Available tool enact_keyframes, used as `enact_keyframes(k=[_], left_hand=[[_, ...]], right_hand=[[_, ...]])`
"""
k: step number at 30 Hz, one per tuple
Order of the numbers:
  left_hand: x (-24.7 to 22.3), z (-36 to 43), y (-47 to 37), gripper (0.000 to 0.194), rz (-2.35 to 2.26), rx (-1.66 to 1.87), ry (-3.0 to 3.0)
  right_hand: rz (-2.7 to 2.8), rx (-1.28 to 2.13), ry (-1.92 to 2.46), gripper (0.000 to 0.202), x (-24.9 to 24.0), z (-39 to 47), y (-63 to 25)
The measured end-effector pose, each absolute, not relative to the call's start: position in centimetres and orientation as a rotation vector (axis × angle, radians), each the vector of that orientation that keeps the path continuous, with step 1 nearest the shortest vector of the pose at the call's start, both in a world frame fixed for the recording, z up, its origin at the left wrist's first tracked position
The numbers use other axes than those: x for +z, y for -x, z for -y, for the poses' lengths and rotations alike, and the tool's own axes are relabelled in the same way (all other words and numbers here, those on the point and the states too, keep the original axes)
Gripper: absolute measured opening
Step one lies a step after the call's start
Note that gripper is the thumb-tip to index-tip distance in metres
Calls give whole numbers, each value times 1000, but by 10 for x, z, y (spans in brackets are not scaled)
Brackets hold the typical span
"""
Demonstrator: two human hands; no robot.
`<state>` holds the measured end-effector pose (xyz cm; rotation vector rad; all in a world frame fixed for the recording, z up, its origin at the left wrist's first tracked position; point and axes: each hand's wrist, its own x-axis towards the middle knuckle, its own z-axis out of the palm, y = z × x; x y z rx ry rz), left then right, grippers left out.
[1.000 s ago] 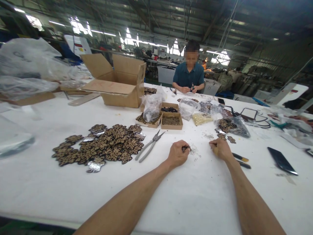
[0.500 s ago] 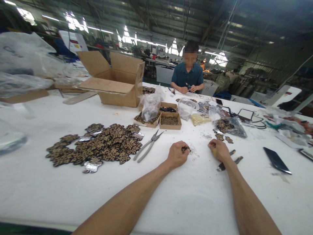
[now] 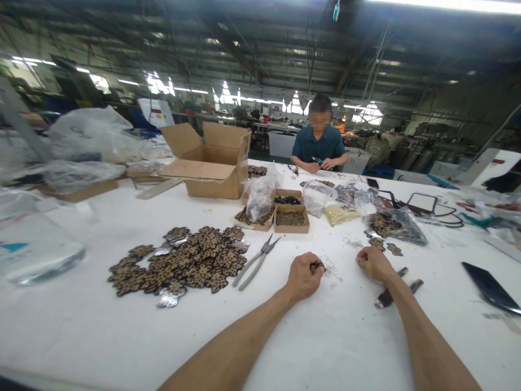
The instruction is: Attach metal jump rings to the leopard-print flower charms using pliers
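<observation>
My left hand (image 3: 304,276) is closed around a small dark leopard-print patch (image 3: 316,266), most of it hidden by the fingers. Just beyond the knuckles lies a scatter of small metal rings (image 3: 332,271) on the white table (image 3: 309,347). To the right, my right hand (image 3: 374,264) has its fingertips pinched together above the tabletop; whatever is between them is too small to make out. Under the right wrist rest dark-handled pliers (image 3: 385,298), partly covered by the arm. Grey long-nosed pliers (image 3: 257,262) lie open left of my left hand, beside a heap of leopard-print patches (image 3: 183,260).
Small cardboard trays of beads (image 3: 291,219) stand ahead, with an open carton (image 3: 214,187) behind them. Plastic bags (image 3: 317,196) and a phone (image 3: 490,286) lie to the right. Across the table sits a person in a teal shirt (image 3: 319,144), holding a tool.
The camera has tilted up and turned slightly left, so everything sits lower and farther right. Both hands keep nearly the same places over the table, and the left still holds the patch.
</observation>
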<state>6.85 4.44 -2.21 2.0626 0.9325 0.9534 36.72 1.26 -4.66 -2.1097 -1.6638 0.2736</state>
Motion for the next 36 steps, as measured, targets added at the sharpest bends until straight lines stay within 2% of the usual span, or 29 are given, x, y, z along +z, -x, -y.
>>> enact_keyframes(k=[5, 10, 14, 30, 36], left_hand=[[-22, -41, -69, 10, -930, 935, -2053], [-18, -40, -70, 12, -840, 934, -2036], [-18, -42, -70, 11, -798, 950, -2048], [-17, -39, -70, 10, -779, 917, -2056], [-16, -42, -69, 12, -719, 888, -2003]], right_hand=[[1683, 312, 2047, 12, -41, -4, -357], [1733, 672, 1607, 28, -27, 4, -316], [1731, 856, 1376, 31, -19, 7, -285], [1769, 783, 1398, 31, -15, 13, -276], [1712, 903, 1384, 34, -18, 11, -282]])
